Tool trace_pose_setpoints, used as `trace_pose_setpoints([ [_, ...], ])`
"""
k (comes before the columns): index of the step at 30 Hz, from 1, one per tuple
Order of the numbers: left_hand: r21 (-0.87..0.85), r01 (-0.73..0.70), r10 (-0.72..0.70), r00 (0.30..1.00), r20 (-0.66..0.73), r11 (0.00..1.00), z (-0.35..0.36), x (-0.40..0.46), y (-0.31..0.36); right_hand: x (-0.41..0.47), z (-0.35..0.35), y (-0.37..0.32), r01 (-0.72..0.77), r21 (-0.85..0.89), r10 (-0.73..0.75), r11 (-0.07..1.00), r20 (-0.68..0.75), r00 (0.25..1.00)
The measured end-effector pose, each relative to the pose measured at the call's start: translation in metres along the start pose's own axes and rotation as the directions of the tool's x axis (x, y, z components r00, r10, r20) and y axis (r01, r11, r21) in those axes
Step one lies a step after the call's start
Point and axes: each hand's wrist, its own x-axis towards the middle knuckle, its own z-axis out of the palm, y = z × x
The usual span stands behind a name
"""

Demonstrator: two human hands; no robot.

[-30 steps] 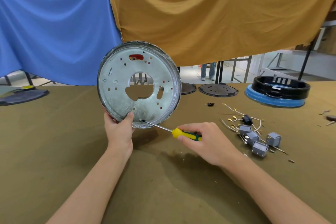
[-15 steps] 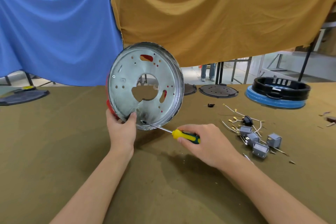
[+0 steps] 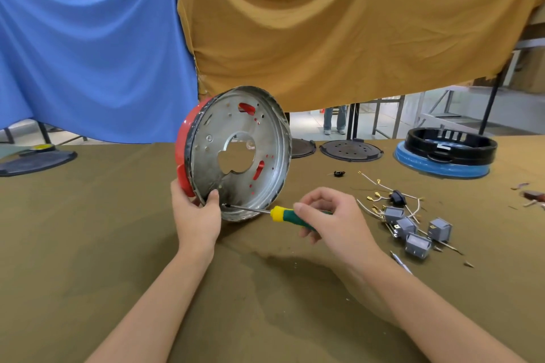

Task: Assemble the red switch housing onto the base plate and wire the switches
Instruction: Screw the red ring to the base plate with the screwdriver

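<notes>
The base plate (image 3: pixel 236 153), a round stamped metal disc with a large central opening, stands on edge on the olive cloth-covered table (image 3: pixel 88 244), its inner face turned toward the viewer and to the right. The red switch housing (image 3: pixel 184 153) sits against its far side; only a red rim at the left edge and red patches through the plate's slots are visible. The left hand (image 3: pixel 196 215) is closed on the lower left edge of this pair, thumb on the metal face and fingers wrapped behind on the red part, which appears to clamp the two together and keep the disc from rolling. The right hand (image 3: pixel 333 218) holds the green handle of the screwdriver (image 3: pixel 283 214) in a loose fingertip grip, the fingers partly curled and not clenched, a hold suited to spinning the tool. The shaft runs left and nearly level, its tip at a dark fastener point low on the plate, just beside the left thumb. The step in hand is judged to be driving a fixing screw; the screw head itself is too small to confirm. The grey switches (image 3: pixel 413 230) and loose wires (image 3: pixel 380 188) lie in a cluster on the table to the right, well apart from the plate, so wiring is not yet begun.
</notes>
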Motion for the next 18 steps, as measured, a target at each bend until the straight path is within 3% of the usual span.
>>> trace_pose_setpoints([
  [3,0.033,-0.009,0.008,1.000,0.026,0.999,0.000,-0.001,-0.001,0.001,-0.003,0.003,-0.182,0.156,0.172,0.971,0.078,0.982],
  [7,0.033,0.027,-0.027,1.000,-0.007,0.999,0.000,0.002,-0.003,0.003,-0.006,0.005,-0.189,0.156,0.151,0.970,0.227,0.962],
  [10,-0.026,0.075,-0.076,0.997,-0.031,0.997,-0.001,0.005,-0.007,0.005,-0.006,0.005,-0.113,-0.032,0.116,0.993,0.114,0.987],
  [13,-0.023,0.096,-0.096,0.995,-0.020,0.995,-0.001,0.005,-0.010,0.005,-0.004,0.008,-0.126,0.001,0.126,0.992,0.006,0.992],
  [18,0.002,0.097,-0.097,0.995,0.000,0.995,0.000,0.006,-0.014,0.005,-0.001,0.013,-0.157,-0.171,0.165,0.973,0.029,0.986],
])
